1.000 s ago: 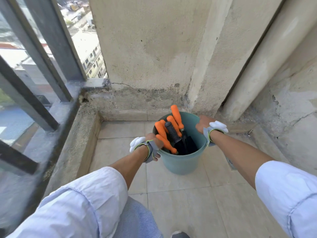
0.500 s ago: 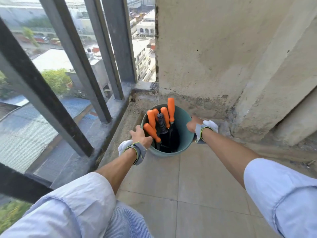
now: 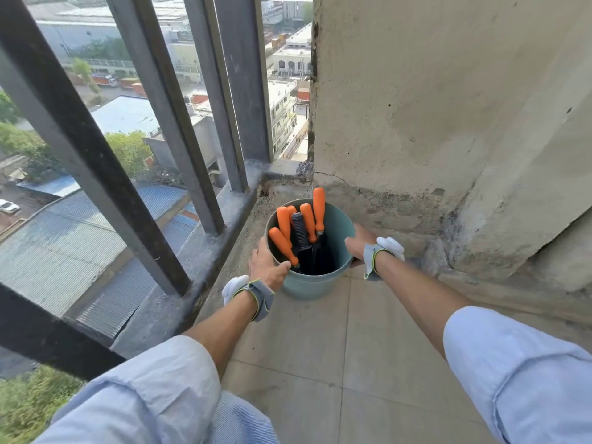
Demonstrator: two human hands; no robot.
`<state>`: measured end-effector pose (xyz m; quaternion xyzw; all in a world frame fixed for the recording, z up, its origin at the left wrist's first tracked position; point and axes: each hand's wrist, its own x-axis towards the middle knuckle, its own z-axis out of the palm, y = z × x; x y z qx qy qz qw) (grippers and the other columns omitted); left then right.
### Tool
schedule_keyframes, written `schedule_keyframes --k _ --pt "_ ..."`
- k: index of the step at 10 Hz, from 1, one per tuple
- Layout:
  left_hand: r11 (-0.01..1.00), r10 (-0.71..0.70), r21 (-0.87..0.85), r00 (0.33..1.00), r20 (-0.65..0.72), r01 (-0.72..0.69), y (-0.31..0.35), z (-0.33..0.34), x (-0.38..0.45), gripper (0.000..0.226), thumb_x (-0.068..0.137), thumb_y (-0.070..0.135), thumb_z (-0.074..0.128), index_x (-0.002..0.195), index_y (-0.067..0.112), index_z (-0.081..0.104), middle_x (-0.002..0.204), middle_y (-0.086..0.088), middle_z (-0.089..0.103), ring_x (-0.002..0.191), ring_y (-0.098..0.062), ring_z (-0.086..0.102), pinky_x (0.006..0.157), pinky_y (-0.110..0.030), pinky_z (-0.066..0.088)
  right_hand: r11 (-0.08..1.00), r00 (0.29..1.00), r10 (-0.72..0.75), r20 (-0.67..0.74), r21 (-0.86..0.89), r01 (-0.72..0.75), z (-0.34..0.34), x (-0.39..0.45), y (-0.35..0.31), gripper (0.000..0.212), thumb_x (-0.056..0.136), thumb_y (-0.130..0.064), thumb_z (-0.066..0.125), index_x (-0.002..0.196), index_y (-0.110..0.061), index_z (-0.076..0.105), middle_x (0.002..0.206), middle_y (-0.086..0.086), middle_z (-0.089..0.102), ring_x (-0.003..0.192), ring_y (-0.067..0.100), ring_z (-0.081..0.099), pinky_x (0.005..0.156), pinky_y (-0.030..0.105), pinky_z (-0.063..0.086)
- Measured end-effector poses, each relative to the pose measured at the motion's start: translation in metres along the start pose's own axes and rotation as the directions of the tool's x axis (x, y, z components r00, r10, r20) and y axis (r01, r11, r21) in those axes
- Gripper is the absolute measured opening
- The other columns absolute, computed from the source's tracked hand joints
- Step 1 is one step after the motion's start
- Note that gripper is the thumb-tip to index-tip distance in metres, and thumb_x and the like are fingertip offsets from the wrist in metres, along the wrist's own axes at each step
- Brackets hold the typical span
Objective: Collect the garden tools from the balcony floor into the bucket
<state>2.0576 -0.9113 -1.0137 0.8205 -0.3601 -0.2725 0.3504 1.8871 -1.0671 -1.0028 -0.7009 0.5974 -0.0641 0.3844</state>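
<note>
Bucket (image 3: 315,283) stood on the balcony floor (image 3: 368,363) in the corner at twelve o'clock, holding the orange-handled garden tools (image 3: 309,222). My left hand (image 3: 267,265) curled over its nine o'clock rim; my right hand (image 3: 357,243) clasped its three o'clock side.

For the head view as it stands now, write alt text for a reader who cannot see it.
Two hands, left hand and right hand, grip opposite sides of a teal bucket holding orange-handled garden tools. It stands on a tiled balcony floor in a corner beside metal railings.
</note>
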Motion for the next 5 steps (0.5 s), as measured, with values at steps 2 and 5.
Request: schedule_keyframes --k 2,5 --pt "0.999 0.012 0.034 1.0 0.007 -0.012 -0.005 0.006 0.004 0.067 0.097 0.017 0.06 0.156 0.007 0.029 0.154 -0.016 0.042 0.144 -0.034 0.038 0.119 -0.045 0.032 0.987 0.997 -0.042 0.064 0.155 0.032 0.007 0.007 0.005 0.048 0.105 -0.017 0.038 0.151 -0.029 0.036 0.127 0.012 0.062 0.096 0.033 0.065 0.096 0.044 0.057" --pt "0.996 -0.074 -0.076 0.962 -0.262 0.056 0.07 0.012 0.007 0.047 0.1 0.034 0.049 0.142 0.011 0.051 0.145 -0.015 0.05 0.137 -0.035 0.043 0.117 -0.048 0.032 0.988 0.998 -0.065 0.014 -0.142 0.066 -0.035 0.004 -0.041 0.062 0.108 -0.03 0.04 0.163 -0.018 0.016 0.161 0.012 0.037 0.145 0.034 0.042 0.114 0.038 0.036"
